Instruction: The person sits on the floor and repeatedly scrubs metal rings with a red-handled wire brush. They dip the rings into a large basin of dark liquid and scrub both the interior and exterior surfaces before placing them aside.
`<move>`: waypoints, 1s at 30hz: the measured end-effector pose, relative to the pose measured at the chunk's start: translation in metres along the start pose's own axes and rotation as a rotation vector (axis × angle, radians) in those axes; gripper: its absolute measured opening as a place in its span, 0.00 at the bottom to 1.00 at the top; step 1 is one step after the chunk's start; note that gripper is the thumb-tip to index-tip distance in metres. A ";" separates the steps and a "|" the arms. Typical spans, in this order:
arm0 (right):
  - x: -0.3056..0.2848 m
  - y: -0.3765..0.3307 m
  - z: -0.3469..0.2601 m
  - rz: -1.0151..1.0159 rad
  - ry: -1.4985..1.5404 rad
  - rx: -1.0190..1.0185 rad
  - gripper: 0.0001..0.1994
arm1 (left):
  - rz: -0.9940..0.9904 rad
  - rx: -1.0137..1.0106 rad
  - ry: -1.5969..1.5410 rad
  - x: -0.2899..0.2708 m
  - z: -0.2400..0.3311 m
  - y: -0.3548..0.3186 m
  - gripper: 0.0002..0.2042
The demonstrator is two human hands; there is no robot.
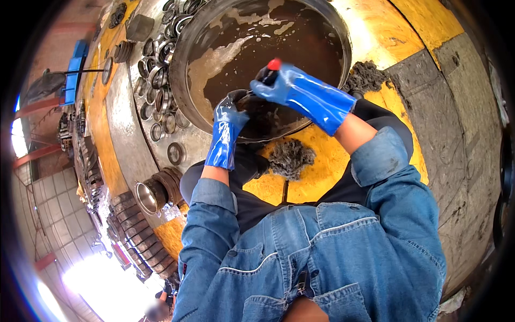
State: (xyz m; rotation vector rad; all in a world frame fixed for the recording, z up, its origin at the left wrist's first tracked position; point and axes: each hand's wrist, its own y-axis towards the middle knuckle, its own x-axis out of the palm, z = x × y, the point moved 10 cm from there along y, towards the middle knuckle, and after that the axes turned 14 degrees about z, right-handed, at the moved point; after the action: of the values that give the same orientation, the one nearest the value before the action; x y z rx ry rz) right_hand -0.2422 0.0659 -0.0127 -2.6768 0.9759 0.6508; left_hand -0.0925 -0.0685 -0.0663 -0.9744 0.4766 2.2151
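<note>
Both my hands wear long, wet blue rubber gloves and work over the near part of a wide round metal basin [179, 70] of murky brown liquid. My right hand [279, 86] is closed round a black-handled tool with a red end [274, 64]; its working end is hidden and the hand is slightly blurred. Just left of it, my left hand [229, 118] is closed on a dark, rounded metal part [236, 96], whose full shape is hidden. The two hands are close together, and I cannot tell whether the tool touches the part.
Many metal rings [158, 78] lie heaped left of the basin, with one ring [175, 153] apart nearer me. A metal cup-shaped part [150, 196] lies lower left. Grey fibrous clumps sit by my knees [291, 159] and at the basin's right [366, 78]. Grey sheeting [456, 134] covers the right floor.
</note>
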 end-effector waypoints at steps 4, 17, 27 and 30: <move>-0.040 0.002 0.023 0.189 -0.205 -0.058 0.22 | -0.053 -0.113 -0.012 0.000 0.022 -0.006 0.25; -0.020 -0.015 0.035 0.036 0.005 0.111 0.25 | -0.118 0.092 0.267 0.002 0.040 0.004 0.25; -0.023 0.002 0.057 0.078 -0.491 0.013 0.20 | -0.327 0.122 0.771 0.036 0.075 0.013 0.24; -0.046 0.009 0.093 0.115 -0.435 0.279 0.23 | -0.283 0.168 0.462 0.024 0.078 0.002 0.26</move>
State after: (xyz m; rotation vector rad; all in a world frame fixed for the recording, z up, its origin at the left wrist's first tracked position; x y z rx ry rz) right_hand -0.3103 0.1173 -0.0730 -2.1270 1.0112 0.9863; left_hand -0.1455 -0.0166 -0.0333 -1.3731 0.6721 1.6683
